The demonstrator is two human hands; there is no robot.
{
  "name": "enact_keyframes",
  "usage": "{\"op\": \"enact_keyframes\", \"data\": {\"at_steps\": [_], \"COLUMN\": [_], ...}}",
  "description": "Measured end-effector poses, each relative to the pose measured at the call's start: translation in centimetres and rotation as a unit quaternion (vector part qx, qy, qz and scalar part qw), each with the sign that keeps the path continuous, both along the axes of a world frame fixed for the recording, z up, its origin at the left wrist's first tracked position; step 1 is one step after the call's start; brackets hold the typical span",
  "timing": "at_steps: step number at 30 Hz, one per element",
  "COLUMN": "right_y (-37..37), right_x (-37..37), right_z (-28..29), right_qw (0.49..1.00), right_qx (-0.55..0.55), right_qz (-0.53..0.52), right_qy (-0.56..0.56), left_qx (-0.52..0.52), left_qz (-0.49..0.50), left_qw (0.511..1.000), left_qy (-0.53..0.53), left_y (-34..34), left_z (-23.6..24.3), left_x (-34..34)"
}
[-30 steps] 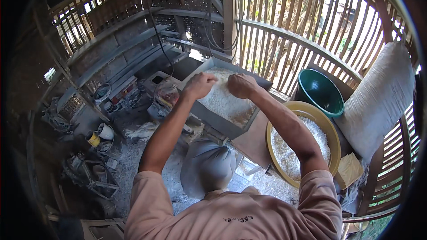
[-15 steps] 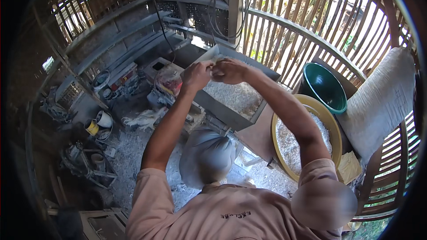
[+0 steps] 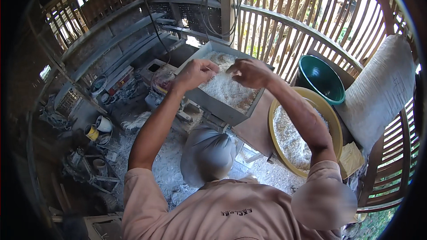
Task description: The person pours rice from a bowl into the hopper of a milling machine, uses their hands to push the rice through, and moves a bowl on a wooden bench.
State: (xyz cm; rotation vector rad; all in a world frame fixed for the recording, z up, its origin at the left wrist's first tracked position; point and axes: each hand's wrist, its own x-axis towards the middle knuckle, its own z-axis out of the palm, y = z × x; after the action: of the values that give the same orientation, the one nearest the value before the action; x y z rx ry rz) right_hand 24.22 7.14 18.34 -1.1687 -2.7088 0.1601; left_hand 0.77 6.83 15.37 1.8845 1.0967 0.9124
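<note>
My left hand (image 3: 198,74) is over the left part of a grey metal hopper (image 3: 222,114), its fingers bent and apart from the thumb. Across from it my right hand (image 3: 251,74) hangs over the far right part, fingers curved downward and spread. Between and below them lies a heap of white, flaky or grainy material (image 3: 229,90) filling much of the hopper. I see nothing clearly held in either hand; small bits at the fingertips are too fine to tell. A bulging grey cloth bag (image 3: 207,153) sits below the hopper's near side.
A yellow basin (image 3: 272,140) of similar white material stands to the right, with a green tub (image 3: 322,79) behind it. A full white sack (image 3: 382,93) leans on the slatted wall. Machinery, buckets (image 3: 103,124) and a dusty floor (image 3: 142,151) lie left. A cable (image 3: 153,24) hangs beyond.
My hands, which were together above the hopper, have drawn apart to left and right. More of the white material shows between them. The view has shifted slightly.
</note>
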Motion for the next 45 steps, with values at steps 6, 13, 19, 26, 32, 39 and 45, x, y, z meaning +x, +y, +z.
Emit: {"op": "enact_keyframes", "data": {"at_steps": [6,13,19,26,32,39,45], "right_y": [-1.6,4.5,5.6,8.4,2.7,-2.8,-1.7], "right_x": [0.7,-1.5,-3.3,-2.8,-6.5,-0.1,0.4], "right_z": [0.7,0.8,-2.4,-1.8,-0.1,2.4,-0.4], "right_qw": [0.982,0.990,0.984,0.989,0.998,0.997,0.995], "right_qx": [-0.007,0.028,0.017,0.029,-0.009,-0.025,0.079], "right_qz": [-0.125,-0.126,-0.180,-0.141,-0.060,0.015,0.009], "right_qy": [-0.141,0.060,-0.012,0.037,0.000,-0.065,0.058], "left_qx": [0.155,0.086,0.059,0.136,0.112,0.122,0.255], "left_qz": [0.171,0.112,0.181,0.226,0.204,0.185,0.192], "left_qw": [0.911,0.979,0.913,0.899,0.922,0.947,0.927], "left_qy": [0.343,0.147,0.361,0.348,0.308,0.231,0.195], "left_y": [-0.9,1.2,3.6,2.8,2.1,-1.9,-2.1], "left_z": [0.2,1.8,0.1,0.6,-1.4,0.3,-0.2], "left_x": [-1.3,1.1,3.3,2.4,-1.0,0.1,1.8]}}
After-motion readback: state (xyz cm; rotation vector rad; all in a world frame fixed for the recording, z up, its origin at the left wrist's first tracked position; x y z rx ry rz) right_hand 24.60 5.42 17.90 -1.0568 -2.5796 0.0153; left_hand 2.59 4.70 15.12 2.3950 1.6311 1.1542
